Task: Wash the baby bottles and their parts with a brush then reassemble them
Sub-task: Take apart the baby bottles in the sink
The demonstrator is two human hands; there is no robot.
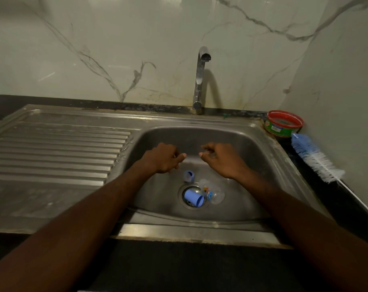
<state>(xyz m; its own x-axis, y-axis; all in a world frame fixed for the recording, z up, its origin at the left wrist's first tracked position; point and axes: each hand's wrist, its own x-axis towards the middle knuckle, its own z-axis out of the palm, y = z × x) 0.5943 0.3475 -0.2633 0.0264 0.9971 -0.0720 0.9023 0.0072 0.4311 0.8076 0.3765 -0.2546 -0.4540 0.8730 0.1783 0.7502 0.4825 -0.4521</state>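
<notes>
Clear bottle (213, 191) beside blue cap (193, 198), sink drain

Cap (194, 199) on drain (194, 205) at basin (252, 148) centre; bottle (213, 191) touching it at 3 o'clock, collar (189, 176) at 12. Tap (201, 81) behind basin. Drainboard (52, 148) at 9. Tub (284, 124) at 2, bottle brush (315, 158) before it.
</notes>
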